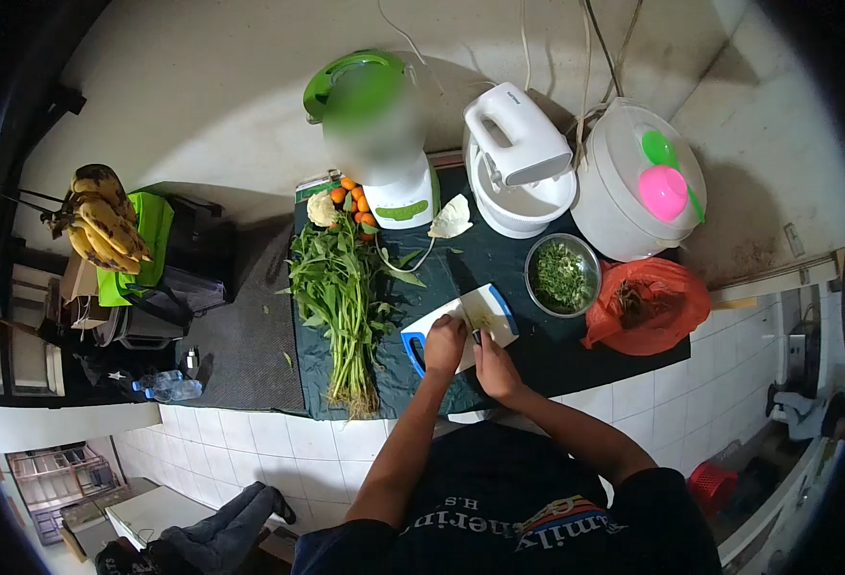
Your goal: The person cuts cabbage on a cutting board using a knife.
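Knife is gripped in the right hand; the left hand is curled over one board, its pinch hidden. Farther out, one bowl of chopped greens and one leafy bundle, probably light, limp, bruisable, best taken mid-stem, are set on the desk.

Cutting board: white, blue-edged, flat on the dark cover, long axis from 8 to 2 o'clock, blue handle end at 8. Left hand over its middle. Knife: dark handle in right hand, blade hard to make out. Cut greens scattered toward 2 o'clock on the board. Steel bowl beyond, at 2 o'clock: round, upright, holding chopped greens. Leafy bundle: uncut, at 9 o'clock, roots toward 6.
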A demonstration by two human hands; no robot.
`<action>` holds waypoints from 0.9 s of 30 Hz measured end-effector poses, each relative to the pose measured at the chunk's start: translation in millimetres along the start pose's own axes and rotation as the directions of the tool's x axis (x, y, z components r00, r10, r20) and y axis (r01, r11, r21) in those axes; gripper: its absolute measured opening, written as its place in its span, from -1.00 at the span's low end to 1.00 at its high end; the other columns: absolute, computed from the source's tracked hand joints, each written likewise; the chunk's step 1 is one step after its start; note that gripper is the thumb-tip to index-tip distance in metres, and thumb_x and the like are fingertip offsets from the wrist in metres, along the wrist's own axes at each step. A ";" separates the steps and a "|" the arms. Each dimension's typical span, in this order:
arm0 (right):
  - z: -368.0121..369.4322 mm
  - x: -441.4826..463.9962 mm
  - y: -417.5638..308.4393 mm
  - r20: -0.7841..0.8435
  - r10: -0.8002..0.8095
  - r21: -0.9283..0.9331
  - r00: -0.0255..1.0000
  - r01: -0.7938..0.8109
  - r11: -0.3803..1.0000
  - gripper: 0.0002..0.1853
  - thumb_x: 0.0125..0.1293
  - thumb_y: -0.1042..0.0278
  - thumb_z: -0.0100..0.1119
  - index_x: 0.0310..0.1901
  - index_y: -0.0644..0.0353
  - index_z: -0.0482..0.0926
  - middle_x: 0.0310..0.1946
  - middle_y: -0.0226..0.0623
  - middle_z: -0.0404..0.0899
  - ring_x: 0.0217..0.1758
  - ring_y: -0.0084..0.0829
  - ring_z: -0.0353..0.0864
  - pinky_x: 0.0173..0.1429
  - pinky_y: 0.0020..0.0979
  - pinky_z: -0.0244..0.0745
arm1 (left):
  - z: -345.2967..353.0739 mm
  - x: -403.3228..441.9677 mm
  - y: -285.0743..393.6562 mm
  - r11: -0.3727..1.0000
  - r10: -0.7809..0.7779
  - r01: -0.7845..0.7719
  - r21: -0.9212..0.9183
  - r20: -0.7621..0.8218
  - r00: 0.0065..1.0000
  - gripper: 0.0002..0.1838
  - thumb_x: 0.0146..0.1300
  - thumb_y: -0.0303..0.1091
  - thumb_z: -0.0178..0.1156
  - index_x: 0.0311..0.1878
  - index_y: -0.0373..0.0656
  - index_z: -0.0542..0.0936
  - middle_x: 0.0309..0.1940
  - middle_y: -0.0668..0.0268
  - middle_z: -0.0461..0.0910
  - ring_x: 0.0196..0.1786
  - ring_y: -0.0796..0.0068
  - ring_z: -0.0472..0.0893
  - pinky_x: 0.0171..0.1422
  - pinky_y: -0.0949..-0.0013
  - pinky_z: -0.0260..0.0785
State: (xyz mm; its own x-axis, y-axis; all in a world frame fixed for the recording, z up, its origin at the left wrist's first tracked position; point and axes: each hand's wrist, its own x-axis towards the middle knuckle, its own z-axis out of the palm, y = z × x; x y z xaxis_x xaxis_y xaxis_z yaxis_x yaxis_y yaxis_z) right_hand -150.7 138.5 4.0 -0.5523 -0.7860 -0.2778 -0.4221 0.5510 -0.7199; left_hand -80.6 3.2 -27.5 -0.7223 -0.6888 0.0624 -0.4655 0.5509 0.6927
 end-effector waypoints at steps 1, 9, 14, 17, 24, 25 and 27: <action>3.7 -6.2 3.9 0.000 0.001 -0.002 1.000 -0.001 1.000 -0.47 0.61 0.27 -0.10 0.42 0.51 0.25 0.14 0.39 0.54 0.17 0.30 0.58 0.26 0.08 0.49 | 0.0 1.3 0.2 1.000 0.015 -0.015 0.008 -0.015 1.000 -0.88 0.23 -0.40 0.29 -0.26 -0.23 0.73 -0.29 0.02 0.66 -0.21 -0.07 0.68 -0.06 0.00 0.55; 13.4 -25.4 10.8 -0.067 -0.117 0.022 0.991 0.118 0.993 -0.42 0.59 0.27 -0.06 0.45 0.53 0.17 0.03 0.36 0.56 0.04 0.27 0.62 0.14 0.10 0.54 | -1.6 2.6 3.0 0.999 -0.020 0.019 0.030 0.021 1.000 -0.87 0.25 -0.38 0.25 -0.28 -0.25 0.68 -0.26 0.01 0.66 -0.16 -0.08 0.67 -0.02 0.00 0.58; 9.4 8.0 -2.9 0.023 0.012 -0.011 1.000 -0.012 1.000 -0.42 0.57 0.28 -0.06 0.44 0.54 0.18 -0.03 0.36 0.59 0.02 0.27 0.64 0.13 0.10 0.54 | 0.5 4.5 1.6 1.000 -0.006 0.004 -0.029 -0.053 0.999 -0.92 0.14 -0.48 0.29 -0.33 -0.28 0.69 -0.32 -0.01 0.65 -0.25 -0.11 0.68 -0.11 -0.01 0.55; 4.7 14.7 -6.1 0.019 0.003 -0.008 1.000 -0.003 1.000 -0.43 0.58 0.27 -0.07 0.42 0.54 0.20 -0.03 0.38 0.59 0.03 0.28 0.64 0.14 0.11 0.53 | 0.9 6.7 -0.2 0.996 -0.014 0.009 -0.093 -0.059 0.998 -0.91 0.14 -0.47 0.30 -0.33 -0.28 0.71 -0.34 -0.02 0.66 -0.28 -0.11 0.69 -0.13 -0.01 0.55; -3.2 -21.0 -1.7 -0.010 -0.093 0.050 0.996 0.094 0.994 -0.46 0.60 0.27 -0.08 0.39 0.57 0.24 0.02 0.42 0.59 0.07 0.31 0.63 0.20 0.10 0.52 | -4.1 5.3 4.1 0.998 -0.045 0.044 -0.048 -0.004 0.999 -0.86 0.20 -0.39 0.29 -0.29 -0.28 0.71 -0.29 -0.03 0.66 -0.19 -0.12 0.67 -0.03 -0.02 0.55; 0.2 -25.1 1.6 -0.011 -0.096 0.047 0.995 0.096 0.994 -0.46 0.60 0.27 -0.08 0.39 0.57 0.24 0.02 0.42 0.59 0.07 0.31 0.63 0.20 0.10 0.52 | -3.1 5.2 3.3 0.998 -0.052 0.052 -0.034 0.003 0.999 -0.86 0.20 -0.39 0.29 -0.29 -0.29 0.71 -0.29 -0.03 0.66 -0.19 -0.13 0.67 -0.03 -0.03 0.55; 7.9 -28.1 9.0 -0.145 -0.241 0.021 0.960 0.247 0.969 -0.47 0.60 0.28 -0.09 0.39 0.56 0.25 0.05 0.42 0.58 0.07 0.30 0.63 0.20 0.09 0.53 | -0.9 7.3 1.5 0.998 -0.062 0.063 -0.022 0.009 0.998 -0.86 0.20 -0.40 0.29 -0.29 -0.29 0.71 -0.29 -0.04 0.66 -0.19 -0.13 0.67 -0.03 -0.04 0.54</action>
State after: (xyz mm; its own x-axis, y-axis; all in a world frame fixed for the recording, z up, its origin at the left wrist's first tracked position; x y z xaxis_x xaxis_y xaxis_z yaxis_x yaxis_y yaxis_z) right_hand -133.3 163.4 0.3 -0.5323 -0.8465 -0.0009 -0.5304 0.3343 -0.7790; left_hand -86.1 -1.4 -25.4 -0.6964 -0.7175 0.0126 -0.4986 0.4964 0.7107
